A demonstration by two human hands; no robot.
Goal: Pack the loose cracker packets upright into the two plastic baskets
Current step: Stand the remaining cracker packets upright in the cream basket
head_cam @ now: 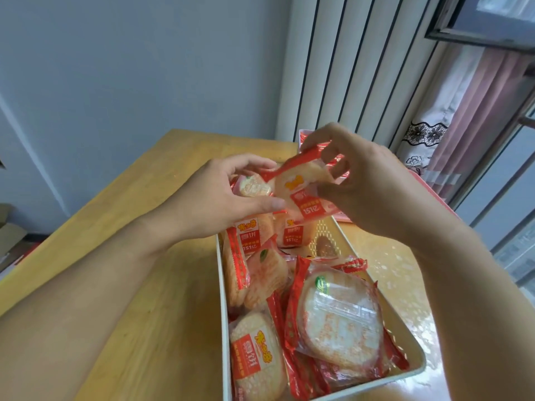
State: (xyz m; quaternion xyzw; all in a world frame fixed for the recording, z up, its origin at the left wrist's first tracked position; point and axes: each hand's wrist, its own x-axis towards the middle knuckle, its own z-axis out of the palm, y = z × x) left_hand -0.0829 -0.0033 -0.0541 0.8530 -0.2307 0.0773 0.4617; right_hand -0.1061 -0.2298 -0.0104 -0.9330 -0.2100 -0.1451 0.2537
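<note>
Cracker packet point(301, 192): raised above the far end of the white basket point(221, 273), pinched between both grips. Left hand point(220, 198) curls on its left edge; right hand point(359, 180) pinches its top corner (red seal). Basket on wooden worktop point(162, 299), holding other packets point(335, 319).

We look from a single head-worn view, angled forward and down from above our own forearms. It sits close over the near white basket point(417, 369), whose near end runs out of the bottom edge, while the wooden table point(139, 204) stretches away from us toward the wall. The wide lens bends the edges, so the radiator point(356, 65) and window frame point(492, 30) lean at upper right. No second view overlaps this one.
</note>
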